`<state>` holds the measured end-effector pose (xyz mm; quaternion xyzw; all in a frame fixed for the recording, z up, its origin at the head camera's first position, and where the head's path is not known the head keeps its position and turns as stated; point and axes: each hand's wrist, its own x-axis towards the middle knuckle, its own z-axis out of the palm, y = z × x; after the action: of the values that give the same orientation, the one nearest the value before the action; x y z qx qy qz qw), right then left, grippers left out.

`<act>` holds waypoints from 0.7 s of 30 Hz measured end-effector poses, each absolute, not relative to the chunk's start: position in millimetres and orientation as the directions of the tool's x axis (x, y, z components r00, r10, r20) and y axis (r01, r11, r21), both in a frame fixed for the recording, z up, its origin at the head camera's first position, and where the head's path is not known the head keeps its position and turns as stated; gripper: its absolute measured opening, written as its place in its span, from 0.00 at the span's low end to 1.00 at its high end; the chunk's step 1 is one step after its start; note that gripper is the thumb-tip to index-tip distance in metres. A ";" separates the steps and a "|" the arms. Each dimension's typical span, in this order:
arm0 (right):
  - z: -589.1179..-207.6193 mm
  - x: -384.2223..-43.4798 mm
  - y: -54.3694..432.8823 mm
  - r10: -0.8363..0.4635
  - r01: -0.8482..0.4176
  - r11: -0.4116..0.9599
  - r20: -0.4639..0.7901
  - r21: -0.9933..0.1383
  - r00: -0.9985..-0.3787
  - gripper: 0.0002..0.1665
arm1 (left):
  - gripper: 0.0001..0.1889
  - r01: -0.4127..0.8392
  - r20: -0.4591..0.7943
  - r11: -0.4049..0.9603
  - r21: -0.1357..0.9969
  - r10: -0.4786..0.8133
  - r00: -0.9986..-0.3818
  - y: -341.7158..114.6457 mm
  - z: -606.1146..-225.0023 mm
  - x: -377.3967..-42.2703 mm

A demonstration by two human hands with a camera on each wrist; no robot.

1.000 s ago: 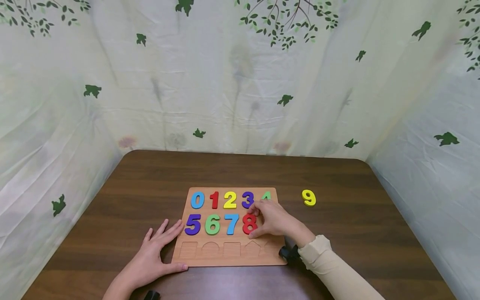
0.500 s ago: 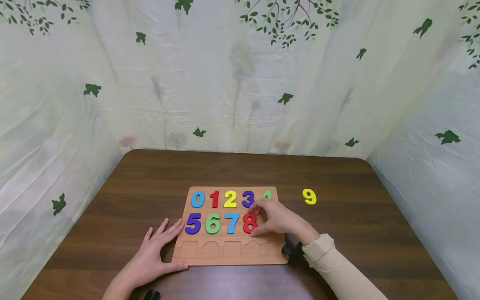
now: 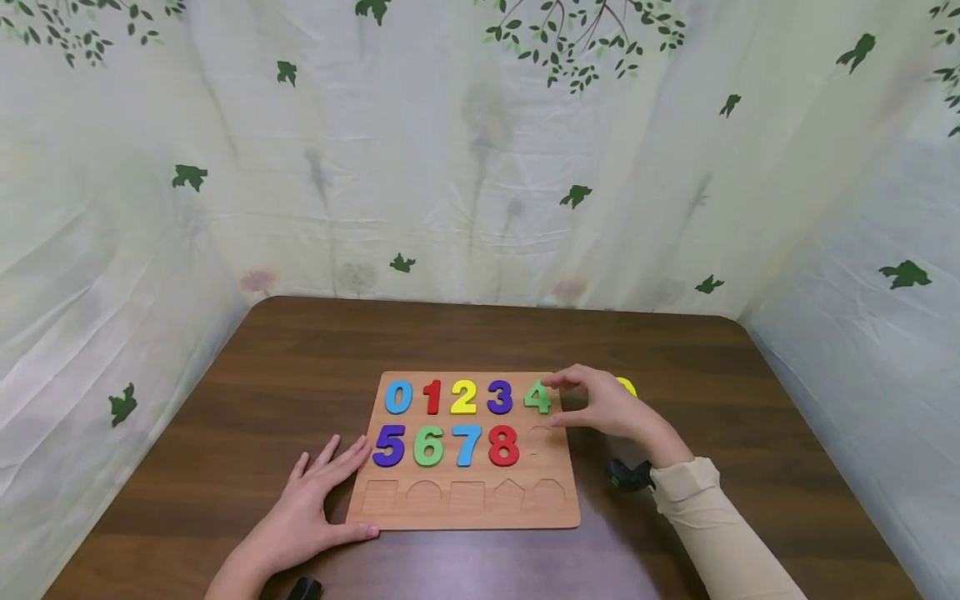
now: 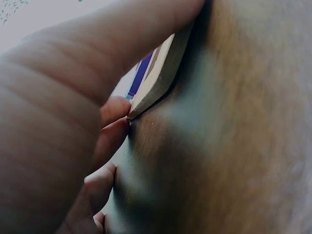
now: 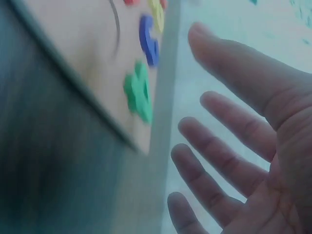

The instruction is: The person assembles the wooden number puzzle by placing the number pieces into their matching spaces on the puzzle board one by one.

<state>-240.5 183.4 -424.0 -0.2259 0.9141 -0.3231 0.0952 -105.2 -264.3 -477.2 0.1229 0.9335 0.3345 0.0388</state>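
Observation:
A wooden number puzzle board (image 3: 465, 520) lies on the table, with colored numerals 0 to 8 in its upper two rows. My left hand (image 3: 306, 510) rests at its lower left corner, fingers spread along the left edge and thumb at the front edge. The left wrist view shows fingertips touching the board's side (image 4: 163, 73). Over the board's right edge, beside the green 4 (image 3: 537, 398), hovers my right hand (image 3: 607, 406), thumb and fingers apart, holding nothing. Behind it, the yellow 9 (image 3: 627, 385) is mostly hidden. The red 8 (image 3: 503, 445) sits in the second row.
The board's front row has outlined shapes (image 3: 467, 495) without numerals. A brown wooden table (image 3: 315, 350) extends around the board. White cloth with leaf prints (image 3: 435, 167) hangs behind and at both sides. Black wrist devices (image 3: 630, 476) sit at the wrists.
My right hand has left the red 8 and moved right and away from me, now covering most of the 9 and uncovering the 4. The left hand stays at the board's corner.

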 end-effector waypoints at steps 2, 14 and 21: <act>-423.7 -243.5 194.9 -0.446 -0.334 0.703 -0.025 -0.628 -0.894 0.37 | 0.57 0.212 0.017 0.747 0.630 0.260 -0.965 -264.1 -477.0 -105.0; -429.1 -258.2 253.0 -0.379 -0.271 0.721 -0.035 -0.638 -0.925 0.40 | 0.58 0.201 0.007 0.748 0.633 0.255 -0.967 -264.8 -479.3 -105.3; -430.2 -263.0 273.5 -0.363 -0.241 0.703 -0.046 -0.669 -0.931 0.42 | 0.57 0.205 0.012 0.745 0.634 0.257 -0.966 -265.1 -479.0 -104.6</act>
<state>-263.0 273.5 -430.2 -0.1642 0.9186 -0.3486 0.0876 -104.6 -265.1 -479.0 0.1237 0.9334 0.3347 0.0381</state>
